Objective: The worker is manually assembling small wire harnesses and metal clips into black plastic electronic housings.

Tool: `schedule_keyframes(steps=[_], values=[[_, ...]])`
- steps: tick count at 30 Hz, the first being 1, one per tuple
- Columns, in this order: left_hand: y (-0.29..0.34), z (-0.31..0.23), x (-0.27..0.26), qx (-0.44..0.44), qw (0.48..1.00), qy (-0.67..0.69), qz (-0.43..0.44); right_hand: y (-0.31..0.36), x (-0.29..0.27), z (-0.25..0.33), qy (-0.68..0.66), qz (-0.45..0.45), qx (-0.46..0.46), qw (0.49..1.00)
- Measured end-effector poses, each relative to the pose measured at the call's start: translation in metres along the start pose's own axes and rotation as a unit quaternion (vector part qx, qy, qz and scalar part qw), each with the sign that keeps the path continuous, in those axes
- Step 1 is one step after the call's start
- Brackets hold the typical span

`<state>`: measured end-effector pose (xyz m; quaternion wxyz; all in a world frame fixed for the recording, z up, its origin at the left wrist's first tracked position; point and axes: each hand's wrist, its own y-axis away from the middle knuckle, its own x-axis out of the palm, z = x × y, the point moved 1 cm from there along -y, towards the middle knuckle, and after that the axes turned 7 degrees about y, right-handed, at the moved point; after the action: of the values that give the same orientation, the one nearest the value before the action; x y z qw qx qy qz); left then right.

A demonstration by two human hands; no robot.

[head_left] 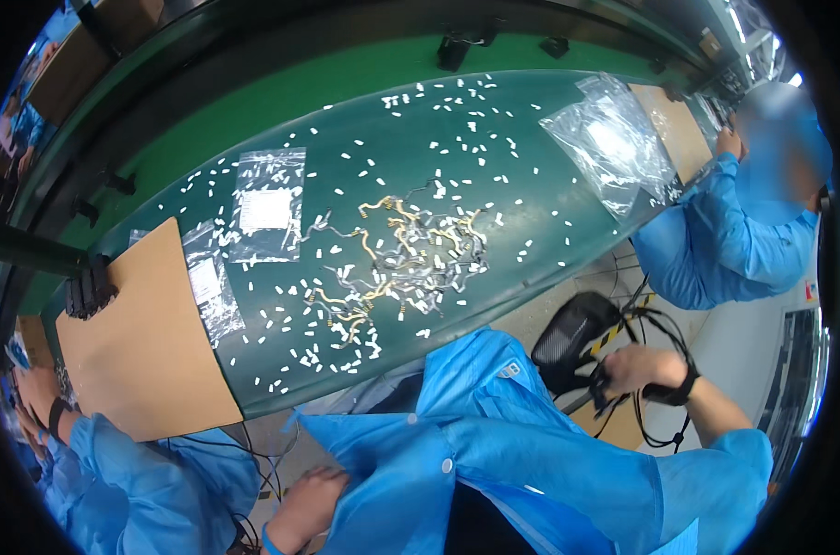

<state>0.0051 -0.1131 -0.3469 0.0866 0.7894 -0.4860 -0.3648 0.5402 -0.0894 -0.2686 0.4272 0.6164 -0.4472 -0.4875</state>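
Observation:
My left hand (pixel 309 499) is low in the picture, its fingers closed on the front edge of my blue work coat (pixel 494 462). Off the table's near edge, my right hand (pixel 634 367), which wears a black wrist strap, grips a bundle of thin black cables (pixel 656 421) that loop down below it. Just left of that hand is a black mesh chair back (pixel 568 338). Neither hand is over the dark green table (pixel 531 185). A tangle of small gold and grey wired parts (pixel 401 254) lies at the table's middle, with several small white pieces scattered around it.
Clear plastic bags lie at the table's left (pixel 267 203), near the left cardboard (pixel 212 291) and far right (pixel 614 139). Cardboard sheets cover the left end (pixel 142 342) and right end (pixel 669 129). A co-worker in blue sits at the left (pixel 133 490), another at the right (pixel 743 231).

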Motion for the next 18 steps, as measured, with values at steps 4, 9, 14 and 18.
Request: schedule_keyframes(steps=[4,9,14,18], values=[[-0.027,-0.063,-0.078,0.012,0.983,0.107,-0.147,0.071,-0.034,-0.046,-0.125,-0.147,0.027,0.981],[-0.042,-0.095,-0.097,0.091,0.966,0.123,-0.21,0.18,-0.067,-0.053,-0.336,-0.301,-0.052,0.891],[-0.05,-0.092,-0.089,0.141,0.946,0.136,-0.258,0.19,-0.072,-0.075,-0.255,-0.513,-0.046,0.819],[-0.04,-0.113,-0.085,0.153,0.937,0.131,-0.285,0.192,-0.118,-0.069,-0.243,-0.461,-0.087,0.849]])
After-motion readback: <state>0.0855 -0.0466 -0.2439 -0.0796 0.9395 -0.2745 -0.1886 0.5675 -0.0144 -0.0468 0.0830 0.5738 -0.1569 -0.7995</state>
